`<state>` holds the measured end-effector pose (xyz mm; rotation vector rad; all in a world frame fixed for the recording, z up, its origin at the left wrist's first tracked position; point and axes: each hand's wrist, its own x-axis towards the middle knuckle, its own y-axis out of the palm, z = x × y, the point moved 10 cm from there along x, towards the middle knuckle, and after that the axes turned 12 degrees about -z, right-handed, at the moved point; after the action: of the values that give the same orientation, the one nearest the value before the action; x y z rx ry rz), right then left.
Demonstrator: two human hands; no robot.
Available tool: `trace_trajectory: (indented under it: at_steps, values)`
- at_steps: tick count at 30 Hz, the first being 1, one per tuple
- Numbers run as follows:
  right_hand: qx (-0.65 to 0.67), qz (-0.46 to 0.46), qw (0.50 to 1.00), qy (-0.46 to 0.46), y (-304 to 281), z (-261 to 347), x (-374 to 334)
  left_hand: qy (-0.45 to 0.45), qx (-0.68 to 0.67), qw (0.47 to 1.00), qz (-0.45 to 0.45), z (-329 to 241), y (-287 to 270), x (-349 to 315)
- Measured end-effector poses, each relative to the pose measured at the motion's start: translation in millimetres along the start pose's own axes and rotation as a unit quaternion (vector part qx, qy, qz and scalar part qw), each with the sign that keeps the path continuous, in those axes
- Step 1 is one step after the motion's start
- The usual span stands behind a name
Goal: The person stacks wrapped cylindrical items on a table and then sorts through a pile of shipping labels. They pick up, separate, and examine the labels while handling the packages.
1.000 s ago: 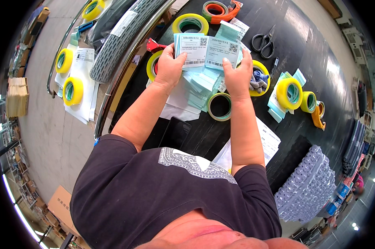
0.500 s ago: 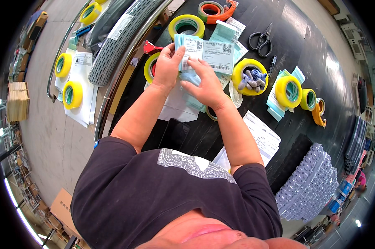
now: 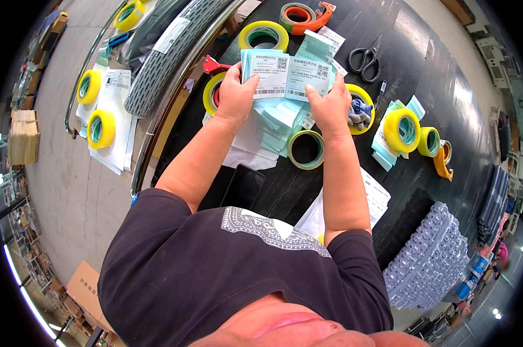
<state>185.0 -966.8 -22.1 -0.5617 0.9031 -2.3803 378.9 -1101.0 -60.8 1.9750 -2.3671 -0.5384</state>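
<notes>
Right under the hands, closest to the body, sits a flat black phone-like slab (image 3: pixel 243 185) on the black tabletop (image 3: pixel 423 69), with white printed sheets (image 3: pixel 374 196) off by the right elbow. Between the wrists there's a heap of pale blue-green paper slips (image 3: pixel 276 118), and just below the right hand (image 3: pixel 331 107) lies a tape roll with a green-edged rim (image 3: pixel 306 149).

Both hands are up and closed on paper — the left hand (image 3: pixel 236 92) grips a stack of pale blue printed labels (image 3: pixel 266 72) by its left edge, thumb on top, and the right pinches a second printed label (image 3: pixel 307 78) at its lower edge. The two labels sit side by side, touching, held above the heap.

Past the left hand is a yellow tape roll (image 3: pixel 263 36), partly hidden by the labels — beyond the right hand, black-handled scissors (image 3: pixel 365 59). Farthest out, an orange tape dispenser (image 3: pixel 302 14).
</notes>
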Motion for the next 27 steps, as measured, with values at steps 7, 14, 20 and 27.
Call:
trace_trajectory:
  at_steps: [7, 14, 20, 27]
  values:
    - [-0.068, 0.042, 0.996, 0.05, 2, -1, 2, -0.009, 0.0, 1.0, 0.001, 0, -1, 2]
    - [0.332, 0.09, 0.939, 0.008, 10, 43, -34, -0.011, -0.004, 1.0, -0.014, -1, -2, -1]
    - [0.121, 0.151, 0.956, -0.219, 40, 74, -71, -0.067, -0.087, 0.994, -0.008, 8, -4, 6]
    - [0.102, 0.176, 0.958, -0.2, 46, 74, -74, 0.017, 0.029, 0.999, -0.01, -8, 4, -4]
